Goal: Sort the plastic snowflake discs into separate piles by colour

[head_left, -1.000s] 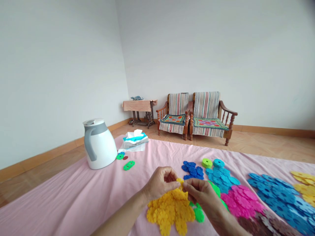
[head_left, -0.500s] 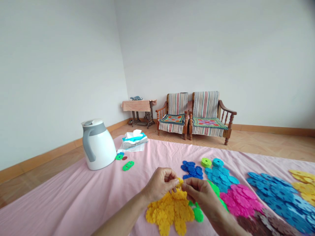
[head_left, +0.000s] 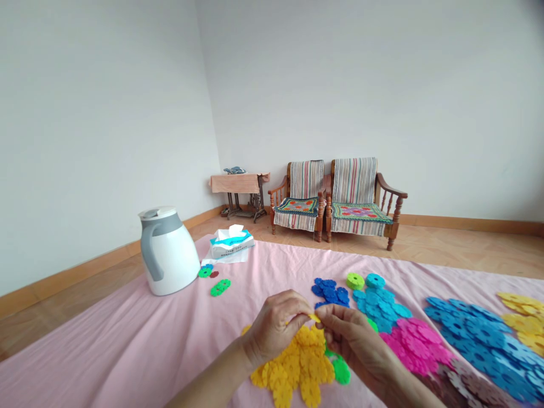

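Between my two hands is a small yellow notched plastic disc [head_left: 314, 318], mostly covered by fingertips. My left hand [head_left: 280, 320] pinches it from the left with thumb and forefinger. From the right, the thumb and fingers of my right hand [head_left: 346, 328] are closed on its other edge. Right below lies a pile of yellow discs [head_left: 297, 365], shaped like flat flowers with slots round the rim. A few green discs [head_left: 341, 369] peek out beneath my right wrist. Whether one or more discs are in the pinch, I cannot tell.
Right of my hands lie piles of dark blue [head_left: 330, 293], light blue [head_left: 382, 309], pink [head_left: 416, 345], brown [head_left: 471, 385] and blue discs [head_left: 476, 328]. At left, a white jug [head_left: 174, 255] and a tissue pack [head_left: 232, 243] stand on the pink cloth [head_left: 127, 345]. Two wooden chairs [head_left: 361, 212] stand behind.
My hands have turned slightly, and the yellow disc now lies flatter, with less of it showing between the fingers. The view has shifted a little; the piles look the same.
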Demonstrator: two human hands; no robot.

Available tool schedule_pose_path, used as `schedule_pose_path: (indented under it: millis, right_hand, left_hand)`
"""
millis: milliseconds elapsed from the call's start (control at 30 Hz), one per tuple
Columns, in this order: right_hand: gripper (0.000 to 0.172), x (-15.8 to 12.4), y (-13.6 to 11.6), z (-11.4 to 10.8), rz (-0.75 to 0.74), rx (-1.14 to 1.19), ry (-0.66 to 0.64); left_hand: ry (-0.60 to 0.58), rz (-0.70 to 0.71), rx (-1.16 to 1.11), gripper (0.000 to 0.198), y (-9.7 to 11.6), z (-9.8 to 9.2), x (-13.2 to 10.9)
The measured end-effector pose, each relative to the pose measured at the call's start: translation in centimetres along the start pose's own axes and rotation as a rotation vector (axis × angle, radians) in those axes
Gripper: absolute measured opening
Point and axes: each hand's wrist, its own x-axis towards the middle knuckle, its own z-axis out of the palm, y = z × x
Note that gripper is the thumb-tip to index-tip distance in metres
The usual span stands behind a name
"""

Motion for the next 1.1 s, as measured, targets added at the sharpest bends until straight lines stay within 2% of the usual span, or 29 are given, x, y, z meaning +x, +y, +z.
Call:
schedule_pose_path:
  millis: [133, 200, 367, 433, 533, 667, 867, 1000, 1100]
  right_hand:
    - [0.035, 0.3, 0.1, -0.2, -0.082, -0.024, -0.008]
    - [0.034, 0.6, 0.2, -0.3, -0.139, -0.046, -0.004]
    - [0.026, 0.8, 0.6, -0.4, -0.407, -0.264, 0.072]
    - [0.024, 0.6, 0.8, -0.3, -0.509, -0.394, 0.124]
    - [0.023, 0.2, 1.2, -0.1, -0.578, -0.511, 0.163]
    - [0.02, -0.2, 1.5, 0.2, -0.614, -0.597, 0.175]
    - [0.022, 0.5, 1.8, -0.3, -0.573, -0.637, 0.158]
    - [0.023, 0.4, 2.0, -1.3, -0.544, -0.685, 0.201]
    - [0.02, -1.2, 3.0, -1.5, -0.557, -0.782, 0.198]
  left_hand:
    - [0.018, 0.004, -0.028, 0.018, -0.1, 0.2, -0.1]
    - [0.044, -0.04, -0.058, 0.019, -0.5, 0.5, -0.1]
    - [0.085, -0.386, -0.348, 0.027, -1.3, 1.3, 0.0]
    - [0.053, -0.476, -0.452, 0.032, -1.2, 1.3, 0.2]
    - [0.027, -0.56, -0.529, 0.032, -0.7, 1.2, 0.5]
    - [0.029, -0.631, -0.52, 0.033, -0.3, 1.3, 0.5]
    - [0.002, -0.606, -0.502, 0.03, -0.9, 1.3, 0.3]
    - [0.143, -0.602, -0.413, 0.024, -3.3, 0.4, 0.3]
    - [0.25, -0.594, -0.245, 0.014, -5.4, -0.6, 0.2]
